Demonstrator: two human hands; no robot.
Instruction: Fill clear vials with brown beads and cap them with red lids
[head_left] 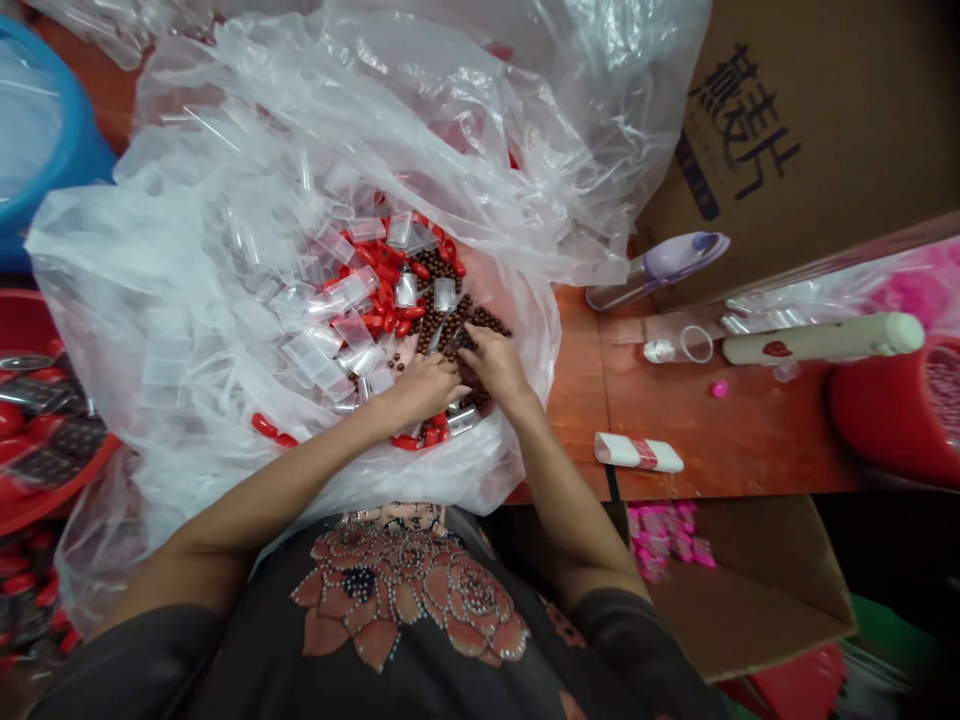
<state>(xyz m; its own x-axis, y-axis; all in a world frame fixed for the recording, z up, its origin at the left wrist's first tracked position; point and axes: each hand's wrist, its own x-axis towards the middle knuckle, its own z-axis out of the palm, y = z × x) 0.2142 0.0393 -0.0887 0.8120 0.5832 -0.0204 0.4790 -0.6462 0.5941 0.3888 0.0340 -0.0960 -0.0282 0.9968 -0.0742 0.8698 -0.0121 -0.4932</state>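
My left hand is closed low over a heap of small brown balls, its fingers bent inward. Close beside it, my right hand curls its fingers down at the balls' right side. Something clear and shiny shows between the two hands, too small to make out, and the fingertips are partly hidden. Left of the balls lie many clear flat plastic containers, mixed with glossy red caps. All of this rests on a spread white plastic bag.
On the orange table at right lie a white case with a red band, a clear cup, a pale green tube and a purple-topped tube. A cardboard box stands behind; a red basin is at left.
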